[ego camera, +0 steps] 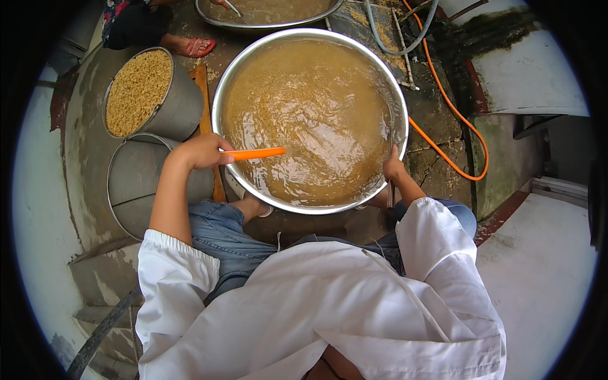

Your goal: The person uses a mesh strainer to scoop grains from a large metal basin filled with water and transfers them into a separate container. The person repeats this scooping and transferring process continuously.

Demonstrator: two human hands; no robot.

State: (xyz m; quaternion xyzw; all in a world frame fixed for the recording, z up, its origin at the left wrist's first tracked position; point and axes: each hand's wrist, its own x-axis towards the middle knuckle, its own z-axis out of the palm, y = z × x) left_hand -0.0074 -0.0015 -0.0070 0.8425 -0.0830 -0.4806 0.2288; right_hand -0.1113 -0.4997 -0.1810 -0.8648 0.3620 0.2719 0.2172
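Observation:
A wide metal basin (310,209) stands in front of my knees, full of murky brown water (308,104) with grain-like bits afloat and ripples on its surface. At the near left rim my left hand (202,151) grips one end of an orange plastic piece (256,153). It is seen nearly edge-on and reaches over the water; its full shape cannot be told. My right hand (395,167), at the near right rim, is closed around the metal handle (391,195) of a tool. The handle's upper part slants along the basin's inner wall; the tool's far end is hard to make out.
Left of the basin, a metal bucket (187,107) holds yellowish grain (138,92); another metal bucket (130,175) lies nearer me. A wooden piece (203,99) runs beside them. Beyond are a second basin (268,23) and a person's sandalled foot (194,46). An orange hose (446,97) curves at right.

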